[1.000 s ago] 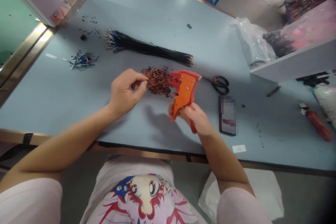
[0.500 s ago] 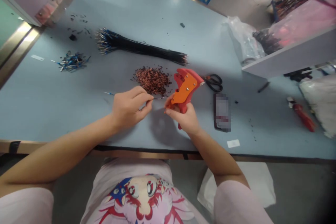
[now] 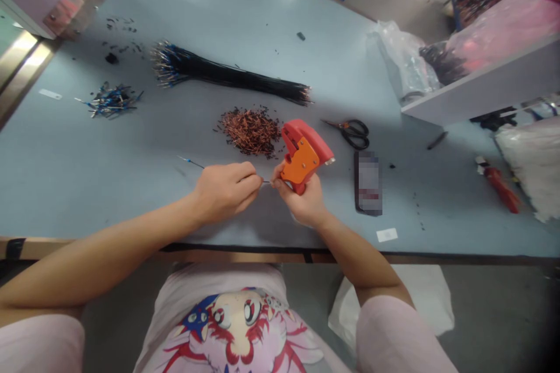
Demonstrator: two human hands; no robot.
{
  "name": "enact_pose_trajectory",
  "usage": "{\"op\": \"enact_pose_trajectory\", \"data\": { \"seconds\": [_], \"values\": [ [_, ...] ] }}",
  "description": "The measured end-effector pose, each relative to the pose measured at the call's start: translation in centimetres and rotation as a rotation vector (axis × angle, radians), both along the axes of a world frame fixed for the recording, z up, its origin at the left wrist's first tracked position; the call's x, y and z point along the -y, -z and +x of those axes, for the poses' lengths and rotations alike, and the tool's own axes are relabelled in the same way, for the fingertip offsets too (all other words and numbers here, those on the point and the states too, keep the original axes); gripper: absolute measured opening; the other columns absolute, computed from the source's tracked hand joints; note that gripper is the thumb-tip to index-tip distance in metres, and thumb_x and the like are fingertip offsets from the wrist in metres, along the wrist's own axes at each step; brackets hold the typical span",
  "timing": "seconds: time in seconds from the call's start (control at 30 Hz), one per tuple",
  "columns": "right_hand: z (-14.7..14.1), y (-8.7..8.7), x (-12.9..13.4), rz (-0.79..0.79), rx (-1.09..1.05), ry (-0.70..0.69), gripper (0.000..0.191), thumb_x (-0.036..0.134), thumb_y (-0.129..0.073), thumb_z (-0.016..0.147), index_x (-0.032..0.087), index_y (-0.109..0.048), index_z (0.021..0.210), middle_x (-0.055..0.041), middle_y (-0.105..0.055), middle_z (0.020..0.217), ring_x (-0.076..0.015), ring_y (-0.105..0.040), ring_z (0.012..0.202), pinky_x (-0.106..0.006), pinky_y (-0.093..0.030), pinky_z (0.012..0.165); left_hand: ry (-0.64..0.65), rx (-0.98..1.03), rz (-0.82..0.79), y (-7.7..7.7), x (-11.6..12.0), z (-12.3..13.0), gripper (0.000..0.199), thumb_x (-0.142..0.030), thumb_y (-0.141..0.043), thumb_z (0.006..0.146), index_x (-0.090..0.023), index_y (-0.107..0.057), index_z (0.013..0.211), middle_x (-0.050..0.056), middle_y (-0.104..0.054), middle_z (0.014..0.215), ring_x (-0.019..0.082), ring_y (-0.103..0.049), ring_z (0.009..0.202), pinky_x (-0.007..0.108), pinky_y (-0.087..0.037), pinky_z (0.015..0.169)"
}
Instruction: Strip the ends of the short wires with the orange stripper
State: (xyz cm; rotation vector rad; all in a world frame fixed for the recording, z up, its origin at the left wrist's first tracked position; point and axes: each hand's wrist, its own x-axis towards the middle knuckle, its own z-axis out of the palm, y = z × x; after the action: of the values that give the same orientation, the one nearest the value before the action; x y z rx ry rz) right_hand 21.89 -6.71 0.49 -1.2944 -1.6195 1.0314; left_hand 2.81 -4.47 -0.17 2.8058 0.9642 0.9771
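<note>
Your table is fairly brightly lit, with a pale glare near its far edge and soft shadows beside your hands. Wide-angle distortion bends the edges, and the upper right corner looks smeared.

A loose pile of short copper-coloured and black clippings is spread on the blue-grey tabletop. Nearer the wearer than the pile, a thin black wire with a blue collar is pinched by the left hand, its far end reaching the fingertips of the right hand. A red-and-orange plastic hand tool with metal screws is gripped in the right hand, just right of the pile. Beyond the pile, a long bundle of black wires is laid; black-handled scissors are placed to its right, and a small blue-and-silver heap to its left.
</note>
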Motion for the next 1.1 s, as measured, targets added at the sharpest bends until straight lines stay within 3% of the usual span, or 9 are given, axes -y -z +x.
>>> {"op": "enact_pose_trajectory", "data": {
  "seconds": [0.2, 0.37, 0.47, 0.57, 0.73, 0.87, 0.93, 1.1],
  "values": [
    [-0.1, -0.4, -0.2, 0.089, 0.115, 0.050, 0.013, 0.015, -0.054, 0.072, 0.020, -0.048, 0.083, 0.0018, -0.052, 0.073, -0.0119, -0.049, 0.063, -0.027, -0.043, 0.063, -0.006, -0.013, -0.114, -0.5, 0.0, 0.2, 0.020, -0.020, -0.044, 0.085, -0.017, -0.059, 0.072, 0.001, -0.058, 0.067, 0.010, -0.048, 0.060, 0.022, -0.026, 0.049],
    [0.5, -0.2, -0.5, 0.140, 0.224, 0.102, 0.021, 0.011, -0.051, 0.066, 0.021, -0.047, 0.084, 0.0028, -0.050, 0.071, -0.0118, -0.047, 0.060, -0.027, -0.041, 0.060, -0.020, -0.053, -0.090, -0.5, -0.8, -0.4, 0.019, -0.019, -0.046, 0.082, -0.017, -0.058, 0.068, 0.000, -0.056, 0.065, 0.010, -0.047, 0.057, 0.023, -0.024, 0.047],
    [1.8, -0.2, -1.5, 0.209, 0.297, 0.235, 0.025, 0.012, -0.052, 0.065, 0.021, -0.048, 0.088, 0.0029, -0.051, 0.072, -0.0117, -0.047, 0.058, -0.027, -0.041, 0.059, -0.181, 0.039, -0.076, -0.8, -2.4, -1.8, 0.014, -0.019, -0.050, 0.078, -0.018, -0.059, 0.067, 0.000, -0.058, 0.066, 0.011, -0.048, 0.058, 0.024, -0.028, 0.049],
    [3.0, -0.1, -2.9, 0.202, 0.237, 0.288, 0.015, 0.016, -0.054, 0.069, 0.020, -0.049, 0.083, 0.0018, -0.052, 0.071, -0.0123, -0.048, 0.060, -0.028, -0.042, 0.061, -0.347, 0.324, -0.258, -1.6, -4.0, -3.1, 0.009, -0.019, -0.057, 0.075, -0.019, -0.060, 0.068, -0.001, -0.060, 0.066, 0.010, -0.051, 0.060, 0.024, -0.036, 0.056],
    [3.3, 0.0, -3.8, 0.048, 0.191, 0.249, 0.024, 0.024, -0.064, 0.069, 0.019, -0.055, 0.091, -0.0012, -0.060, 0.080, -0.0154, -0.056, 0.070, -0.034, -0.045, 0.072, -0.363, 0.559, -0.656, -1.7, -4.3, -2.6, 0.010, -0.027, -0.061, 0.076, -0.018, -0.065, 0.073, -0.002, -0.065, 0.068, 0.009, -0.054, 0.061, 0.022, -0.042, 0.059],
    [2.9, -0.4, -3.0, -0.071, 0.136, 0.158, 0.030, 0.028, -0.066, 0.071, 0.019, -0.058, 0.098, -0.0036, -0.062, 0.089, -0.0185, -0.058, 0.079, -0.039, -0.046, 0.078, -0.335, 0.649, -0.765, -0.9, -4.2, -2.0, 0.009, -0.027, -0.061, 0.074, -0.018, -0.064, 0.076, -0.001, -0.065, 0.070, 0.010, -0.055, 0.060, 0.021, -0.044, 0.056],
    [2.6, -0.6, -2.6, -0.192, -0.031, 0.098, 0.029, 0.032, -0.065, 0.073, 0.020, -0.058, 0.098, -0.0049, -0.062, 0.091, -0.0195, -0.059, 0.081, -0.039, -0.048, 0.076, -0.334, 0.702, -0.794, -0.8, -4.1, -1.9, 0.010, -0.026, -0.059, 0.076, -0.018, -0.063, 0.079, -0.001, -0.064, 0.068, 0.009, -0.053, 0.057, 0.021, -0.043, 0.054],
    [1.3, -0.6, -1.8, -0.665, -0.637, -0.137, 0.031, 0.040, -0.061, 0.075, 0.016, -0.056, 0.096, -0.0046, -0.060, 0.083, -0.0190, -0.062, 0.074, -0.043, -0.053, 0.074, -0.287, 0.803, -0.862, -0.8, -3.4, -1.2, 0.012, -0.028, -0.061, 0.075, -0.017, -0.060, 0.079, 0.000, -0.062, 0.069, 0.009, -0.055, 0.060, 0.022, -0.046, 0.059]
  ]
}}
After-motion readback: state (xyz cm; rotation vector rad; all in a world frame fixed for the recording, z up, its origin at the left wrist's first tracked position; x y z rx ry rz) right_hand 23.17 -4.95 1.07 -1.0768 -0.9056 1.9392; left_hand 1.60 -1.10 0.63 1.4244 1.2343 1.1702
